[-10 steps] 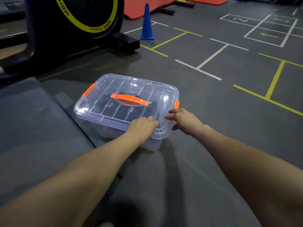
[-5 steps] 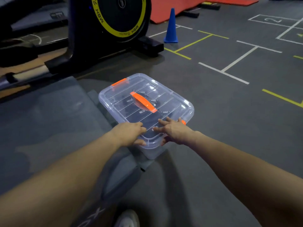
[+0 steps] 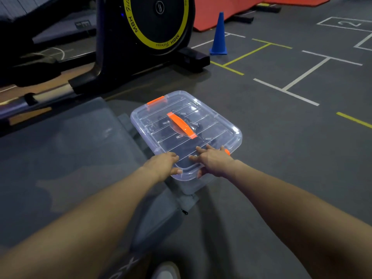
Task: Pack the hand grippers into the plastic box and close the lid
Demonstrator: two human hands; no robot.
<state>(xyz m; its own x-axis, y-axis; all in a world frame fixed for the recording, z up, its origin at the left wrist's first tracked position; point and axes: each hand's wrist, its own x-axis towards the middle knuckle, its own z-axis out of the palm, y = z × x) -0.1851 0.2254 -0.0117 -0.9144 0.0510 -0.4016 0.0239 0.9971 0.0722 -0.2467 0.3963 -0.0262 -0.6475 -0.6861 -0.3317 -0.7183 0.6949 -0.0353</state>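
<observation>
A clear plastic box [image 3: 231, 141] sits on the grey floor with its ribbed lid [image 3: 193, 109] on top, an orange handle [image 3: 181, 124] across the middle and an orange latch [image 3: 155, 101] at the far end. Dark hand grippers [image 3: 198, 128] show dimly through the lid. My left hand [image 3: 163, 165] grips the near rim, fingers on the lid and thumb at its edge. My right hand [image 3: 213, 161] lies spread on the near corner, thumb under the rim, beside the near orange latch [image 3: 227, 152].
A grey mat [image 3: 60, 162] lies left of the box. A black exercise machine with a yellow-ringed wheel [image 3: 157, 23] stands behind. A blue cone [image 3: 219, 36] and red mats [image 3: 221, 11] are farther back. Painted lines [image 3: 298, 77] cross the floor at right. A shoe tip [image 3: 166, 270] shows below.
The view has swung, so the box now appears turned with its short end toward me. My right hand has moved from the side latch onto the lid's near corner; the left stays on the rim.
</observation>
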